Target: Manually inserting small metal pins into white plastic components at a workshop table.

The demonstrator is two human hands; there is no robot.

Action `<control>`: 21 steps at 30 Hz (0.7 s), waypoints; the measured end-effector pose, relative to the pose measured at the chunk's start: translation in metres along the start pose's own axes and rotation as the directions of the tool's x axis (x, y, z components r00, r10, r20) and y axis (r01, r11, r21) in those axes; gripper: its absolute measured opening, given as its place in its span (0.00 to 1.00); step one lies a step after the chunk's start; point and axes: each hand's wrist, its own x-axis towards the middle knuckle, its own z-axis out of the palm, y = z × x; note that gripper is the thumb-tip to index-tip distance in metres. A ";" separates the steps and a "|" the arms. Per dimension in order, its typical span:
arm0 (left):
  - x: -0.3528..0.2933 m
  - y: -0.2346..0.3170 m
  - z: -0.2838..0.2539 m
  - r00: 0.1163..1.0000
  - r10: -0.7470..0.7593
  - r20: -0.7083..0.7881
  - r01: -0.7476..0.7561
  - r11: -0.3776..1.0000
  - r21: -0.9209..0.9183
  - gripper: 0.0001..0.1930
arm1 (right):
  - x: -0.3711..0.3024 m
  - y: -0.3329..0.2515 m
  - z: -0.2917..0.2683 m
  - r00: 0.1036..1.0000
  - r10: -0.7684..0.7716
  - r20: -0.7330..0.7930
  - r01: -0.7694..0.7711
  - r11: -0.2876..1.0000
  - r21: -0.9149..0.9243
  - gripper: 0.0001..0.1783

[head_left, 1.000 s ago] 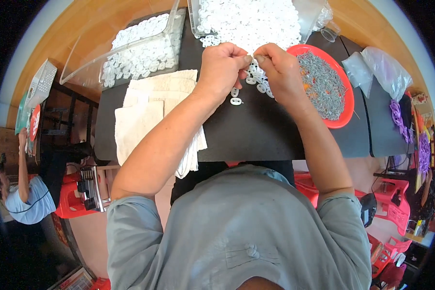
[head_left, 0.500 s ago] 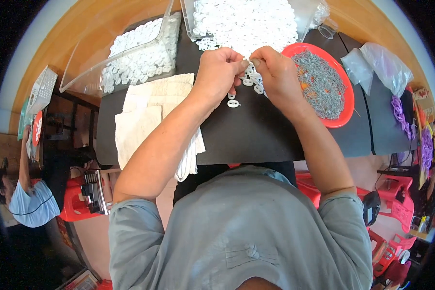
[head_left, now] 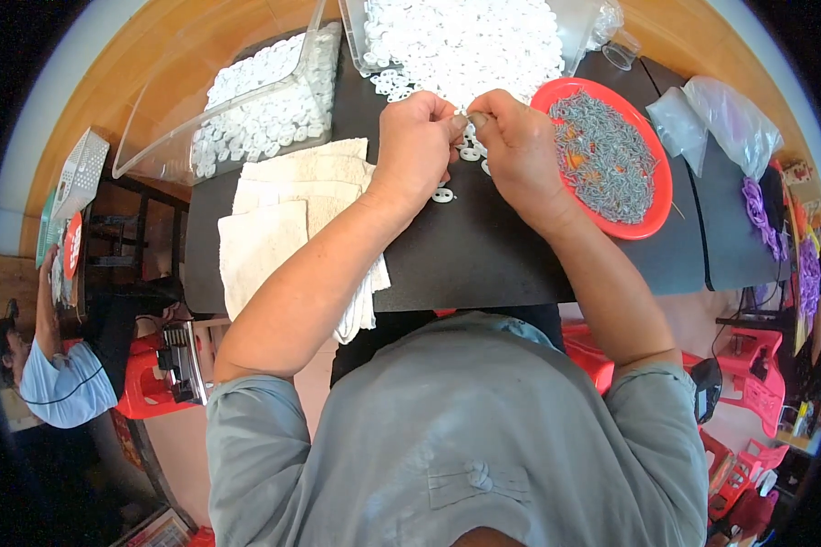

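My left hand [head_left: 417, 141] and my right hand [head_left: 522, 150] meet fingertip to fingertip over the dark table, both closed in a pinch. A small whitish bit shows between the fingertips, but it blends with the white heap behind, so its kind is unclear. Just below the fingers lie several small white oval plastic pieces with two holes; one such piece [head_left: 442, 195] sits nearest me. Beyond my hands is a large heap of the same white pieces [head_left: 465, 46] in a clear bin. To the right of my right hand, small grey screws [head_left: 602, 155] fill a red oval tray [head_left: 663, 187].
A second clear bin [head_left: 160, 137] with white pieces stands at the far left. Folded cream cloths [head_left: 263, 237] lie left of my forearm. Clear plastic bags [head_left: 729, 123] and purple cord [head_left: 759, 219] are at the right. A person [head_left: 64, 374] sits at the far left.
My hands stay pinched together in nearly the same place, with only a slight shift of the fingers. The whole view has moved a little.
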 end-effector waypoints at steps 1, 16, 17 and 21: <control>0.000 -0.001 0.000 1.000 -0.001 0.000 0.001 1.000 0.000 0.06 | 0.000 0.000 0.001 1.000 -0.012 -0.020 0.012 1.000 -0.009 0.03; 0.005 -0.003 -0.004 0.998 0.021 -0.054 -0.028 0.992 -0.126 0.05 | -0.003 0.000 0.010 0.991 -0.070 -0.118 0.074 0.997 0.033 0.02; 0.005 -0.002 -0.005 0.999 0.027 -0.043 -0.032 0.994 -0.106 0.05 | -0.003 0.002 0.010 0.981 -0.139 -0.133 0.138 0.990 -0.017 0.03; 0.005 -0.003 -0.004 0.999 0.034 -0.029 -0.035 0.998 -0.054 0.06 | -0.002 0.006 0.007 0.987 -0.139 -0.086 0.136 0.990 -0.037 0.04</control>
